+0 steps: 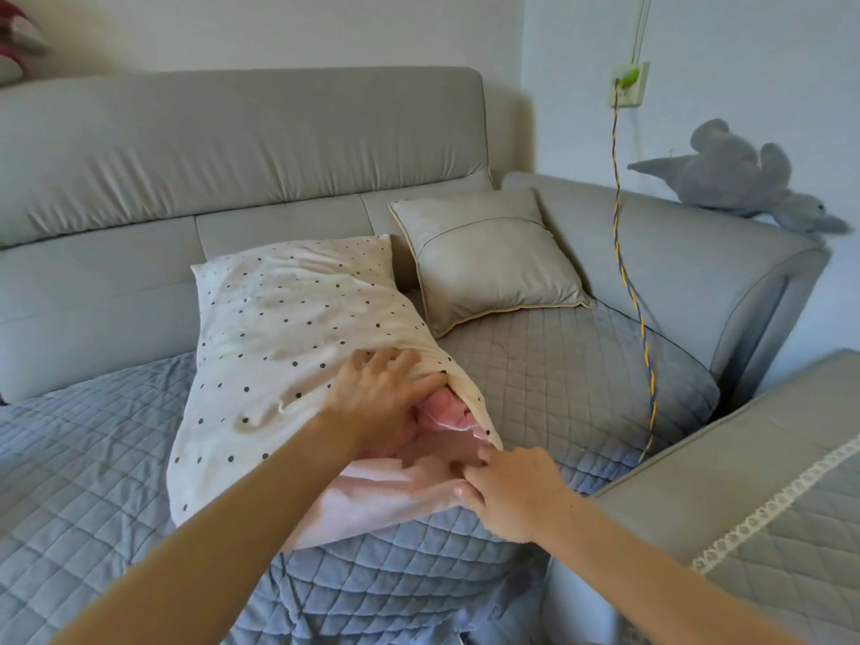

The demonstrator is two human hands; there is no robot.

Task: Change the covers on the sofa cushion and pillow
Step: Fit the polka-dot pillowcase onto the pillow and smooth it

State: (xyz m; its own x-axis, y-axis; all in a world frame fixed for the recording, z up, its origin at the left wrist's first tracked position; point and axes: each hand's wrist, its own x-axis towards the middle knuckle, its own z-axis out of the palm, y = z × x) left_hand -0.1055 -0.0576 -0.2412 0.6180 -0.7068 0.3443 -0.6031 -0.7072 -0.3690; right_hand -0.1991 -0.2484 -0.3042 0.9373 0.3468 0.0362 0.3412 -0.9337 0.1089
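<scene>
Both hands work at the mouth of the dotted cover (288, 328), which lies on the sofa (93, 458) with the pink pillow (395, 486) partly out
The left hand (377, 393) grips the cover's upper edge, fingers curled over it, and the right hand (507, 491) pinches the pillow's near corner. The grey cushion (488, 258) leans just beside, untouched. The pillow looks bunched at the opening, so a pull may drag cover and pillow along together, or the pinched corner may slip free if the left hand's hold gives

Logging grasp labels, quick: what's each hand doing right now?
Left hand: grips the upper edge of the dotted pillow cover at its opening.
Right hand: pinches the pink fabric at the opening's lower edge.
</scene>
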